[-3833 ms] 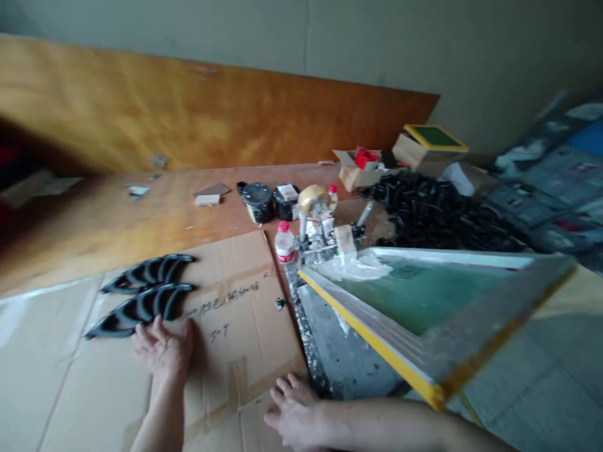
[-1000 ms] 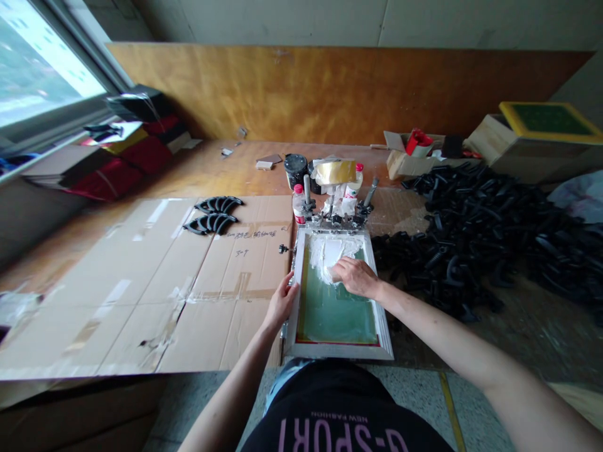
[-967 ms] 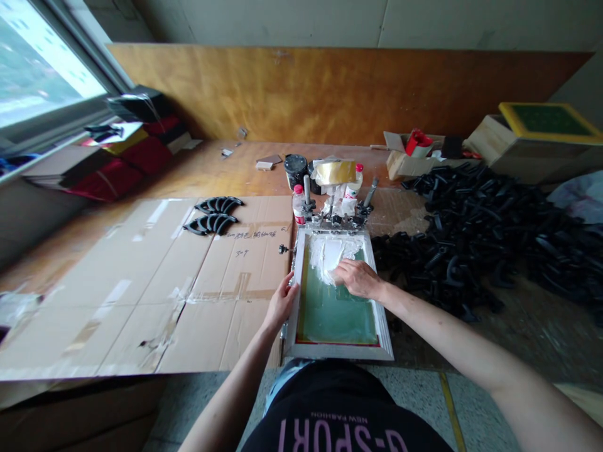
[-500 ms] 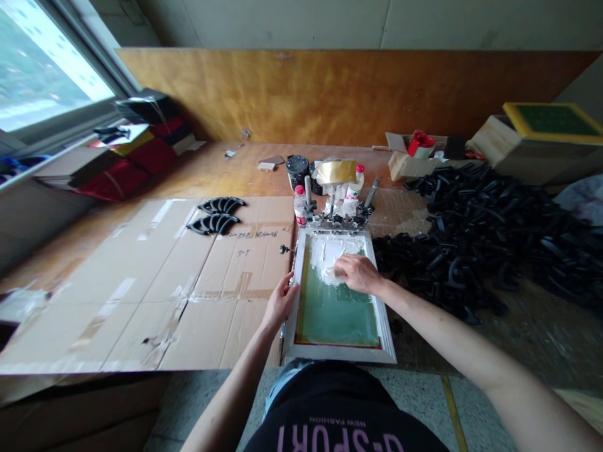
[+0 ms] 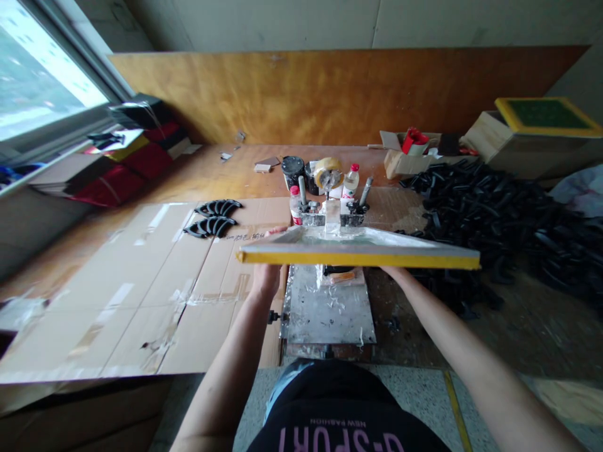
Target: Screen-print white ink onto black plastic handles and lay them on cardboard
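Observation:
The screen printing frame (image 5: 358,257) is tilted up on its hinge clamp (image 5: 313,218), its near edge with yellow tape facing me. My left hand (image 5: 268,276) is closed on the frame's left side, with some fingers showing above the rim. My right hand is hidden behind the raised frame; only the wrist and forearm come out below it. Under the frame lies a metal base plate (image 5: 325,307) spattered with white. At its far end sit a dark part and an orange-brown piece (image 5: 342,277), partly covered by the frame.
Two rows of curved black parts (image 5: 211,218) lie on the cardboard (image 5: 155,301) at left. A big heap of black parts (image 5: 475,213) fills the right side. Behind the clamp stand black tubs (image 5: 293,172), bottles with red caps (image 5: 351,182) and a tape roll (image 5: 328,174).
The frame has swung up from lying flat, uncovering the base plate. My right hand has left the white paste on the mesh and gone behind the frame. My left hand has moved up and away.

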